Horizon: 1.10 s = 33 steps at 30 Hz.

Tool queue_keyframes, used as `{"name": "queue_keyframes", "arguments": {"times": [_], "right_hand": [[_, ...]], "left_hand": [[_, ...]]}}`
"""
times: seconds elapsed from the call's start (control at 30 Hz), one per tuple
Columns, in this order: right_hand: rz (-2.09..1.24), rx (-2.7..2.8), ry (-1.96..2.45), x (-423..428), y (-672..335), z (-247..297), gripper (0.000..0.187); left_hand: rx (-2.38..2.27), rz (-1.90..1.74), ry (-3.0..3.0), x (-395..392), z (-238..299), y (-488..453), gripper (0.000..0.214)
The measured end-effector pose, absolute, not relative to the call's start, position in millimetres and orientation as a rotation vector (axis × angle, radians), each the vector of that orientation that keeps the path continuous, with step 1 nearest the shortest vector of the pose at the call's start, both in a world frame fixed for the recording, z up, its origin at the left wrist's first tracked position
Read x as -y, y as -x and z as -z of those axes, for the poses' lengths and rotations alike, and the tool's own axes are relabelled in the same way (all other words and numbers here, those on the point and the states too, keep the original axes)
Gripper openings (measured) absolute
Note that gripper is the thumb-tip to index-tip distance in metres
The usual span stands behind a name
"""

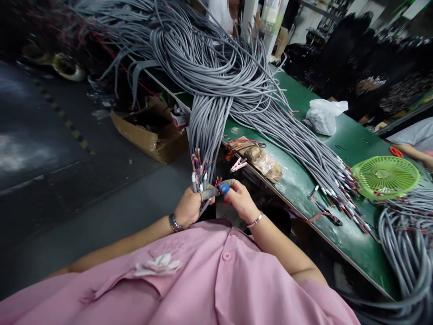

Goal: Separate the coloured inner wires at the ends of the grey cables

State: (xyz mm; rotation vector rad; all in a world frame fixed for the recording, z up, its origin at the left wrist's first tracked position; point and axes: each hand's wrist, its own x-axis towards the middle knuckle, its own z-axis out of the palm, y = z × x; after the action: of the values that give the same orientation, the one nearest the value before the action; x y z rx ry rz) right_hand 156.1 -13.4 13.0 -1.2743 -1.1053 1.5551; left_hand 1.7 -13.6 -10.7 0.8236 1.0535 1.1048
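Observation:
My left hand (189,205) is closed round a bunch of grey cable ends (200,174) with stripped coloured wires sticking up from my fist. Those cables hang down off the big grey cable pile (216,67) on the green bench (358,246). My right hand (238,196), with taped fingertips, one blue, pinches the end of one grey cable (226,183) right beside the left fist. A watch sits on my left wrist and a bracelet on my right. My pink shirt fills the bottom of the view.
More grey cables with stripped ends (324,171) fan across the bench. A green fan guard (385,175), a white plastic bag (324,115), a pink clip (237,165) and brown packets (267,164) lie there. A cardboard box (152,131) sits on the floor. Another person's arm (414,151) rests far right.

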Motion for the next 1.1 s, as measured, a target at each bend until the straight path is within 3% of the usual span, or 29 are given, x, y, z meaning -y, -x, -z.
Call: {"name": "queue_keyframes", "arguments": {"times": [0.43, 0.7, 0.8, 1.1], "right_hand": [[-1.679, 0.716, 1.187, 14.4, -152.0, -9.0, 0.026], [-1.680, 0.918, 1.244, 4.2, -158.1, -19.7, 0.035], [-1.615, 0.930, 1.243, -1.6, -148.9, -15.0, 0.030], [-1.597, 0.334, 1.149, -14.6, -163.7, 2.3, 0.028]], "left_hand": [[-1.071, -1.153, -0.774, 10.8, 4.0, -8.4, 0.020], [-1.085, -1.035, -0.905, 7.9, 11.3, -4.7, 0.019], [-1.077, -0.996, -0.918, 6.2, 8.4, -6.3, 0.021], [-1.093, -0.920, -0.882, 4.4, 13.8, -0.6, 0.015]]}}
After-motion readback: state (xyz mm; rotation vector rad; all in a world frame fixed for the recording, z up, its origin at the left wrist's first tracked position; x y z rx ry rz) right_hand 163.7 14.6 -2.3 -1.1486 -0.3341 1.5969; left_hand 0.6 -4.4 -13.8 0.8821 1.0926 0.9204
